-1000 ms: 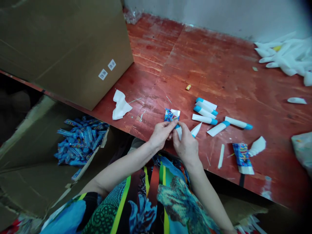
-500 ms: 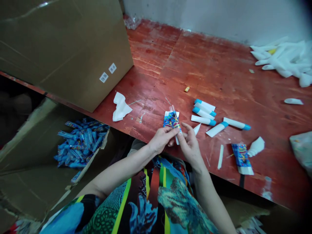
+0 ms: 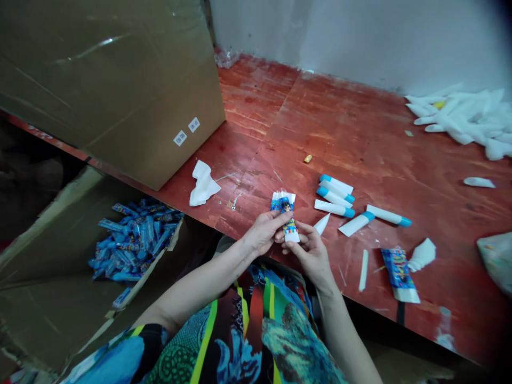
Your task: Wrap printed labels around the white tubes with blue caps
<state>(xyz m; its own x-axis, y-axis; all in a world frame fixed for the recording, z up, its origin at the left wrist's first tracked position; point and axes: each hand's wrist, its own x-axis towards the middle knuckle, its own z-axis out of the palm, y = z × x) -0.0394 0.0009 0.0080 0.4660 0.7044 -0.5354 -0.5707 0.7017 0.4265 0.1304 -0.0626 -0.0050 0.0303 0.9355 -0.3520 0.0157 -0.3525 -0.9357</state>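
A small flat white piece with a blue cartoon-printed label is held between my two hands, its printed face up. My left hand is closed on its left side, the thumb lying across the print. At its lower white end, my right hand pinches with thumb and fingers. Behind it, a bit of similar blue-and-white printed material shows; most of that is covered. To the right of my hands lie several white tubes with blue caps and a pointed white piece.
A big cardboard box stands at the left. Below it, an open carton holds many blue packed sticks. A blue printed bundle, white strip and torn white scrap lie about. White tubes are heaped far right.
The labelled piece has turned in my hands from nearly edge-on to printed face up. My right thumb has moved down to its lower end. The view has tilted up slightly.
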